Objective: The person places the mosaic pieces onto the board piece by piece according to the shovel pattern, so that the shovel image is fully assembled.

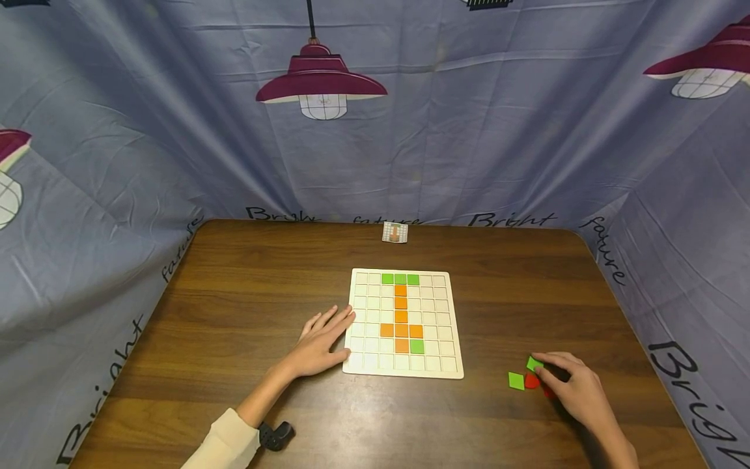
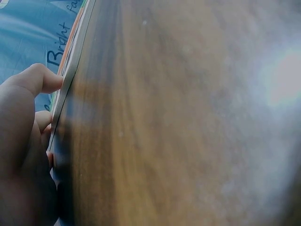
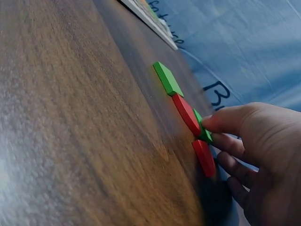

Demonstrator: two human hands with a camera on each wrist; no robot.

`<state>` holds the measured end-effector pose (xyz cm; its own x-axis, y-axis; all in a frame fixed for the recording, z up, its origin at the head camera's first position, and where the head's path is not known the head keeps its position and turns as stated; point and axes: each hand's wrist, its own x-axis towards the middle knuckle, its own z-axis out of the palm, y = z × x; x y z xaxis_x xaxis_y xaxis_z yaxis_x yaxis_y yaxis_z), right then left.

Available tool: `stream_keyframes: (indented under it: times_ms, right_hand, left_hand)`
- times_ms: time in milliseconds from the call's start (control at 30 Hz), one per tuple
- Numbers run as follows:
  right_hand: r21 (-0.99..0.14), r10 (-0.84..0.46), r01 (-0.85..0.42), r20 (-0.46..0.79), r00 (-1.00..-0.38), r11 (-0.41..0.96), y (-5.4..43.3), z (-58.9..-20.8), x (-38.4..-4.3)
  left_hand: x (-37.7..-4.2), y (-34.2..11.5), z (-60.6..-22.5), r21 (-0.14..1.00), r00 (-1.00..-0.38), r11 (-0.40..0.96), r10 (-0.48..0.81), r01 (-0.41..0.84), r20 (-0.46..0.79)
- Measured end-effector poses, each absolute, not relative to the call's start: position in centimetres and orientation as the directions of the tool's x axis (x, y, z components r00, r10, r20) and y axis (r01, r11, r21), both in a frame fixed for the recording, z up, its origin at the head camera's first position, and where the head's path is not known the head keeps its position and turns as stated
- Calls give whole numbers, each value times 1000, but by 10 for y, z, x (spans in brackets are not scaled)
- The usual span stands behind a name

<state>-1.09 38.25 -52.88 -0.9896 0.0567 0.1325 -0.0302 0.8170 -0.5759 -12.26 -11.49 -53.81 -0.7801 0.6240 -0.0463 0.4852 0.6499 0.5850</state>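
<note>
A white grid board (image 1: pixel 436 365) lies flat on the table, with orange square tiles (image 1: pixel 401 303) in a column and a short crossing row. Green tiles (image 1: pixel 400 279) fill three cells at its far edge, and another sits lower down. My left hand (image 1: pixel 319 345) rests at the board's left edge, fingers extended and the thumb touching the rim. To the right of the board, my right hand (image 1: pixel 577 385) pinches a green square tile (image 1: pixel 534 364) between thumb and forefinger. Beside it are a second green tile (image 3: pixel 167 79) and red pieces (image 3: pixel 186 114), one partly under the hand in the head view.
A small card (image 1: pixel 395 232) with a printed grid pattern lies at the table's far edge. The wooden table (image 1: pixel 263 260) is enclosed by a blue curtain (image 1: pixel 469 143) printed with lamps and lettering. A black wrist device (image 1: pixel 276 435) is on the left forearm.
</note>
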Motion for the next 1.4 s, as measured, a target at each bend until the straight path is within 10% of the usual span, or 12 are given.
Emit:
stream_keyframes:
  times_ms: [1400]
  right_hand:
    - [-588, -77, -197, 224, -972, 785, 342, -519, -40]
  left_hand:
    - [-121, -114, -536, 583, -778, 647, 627, 492, -40]
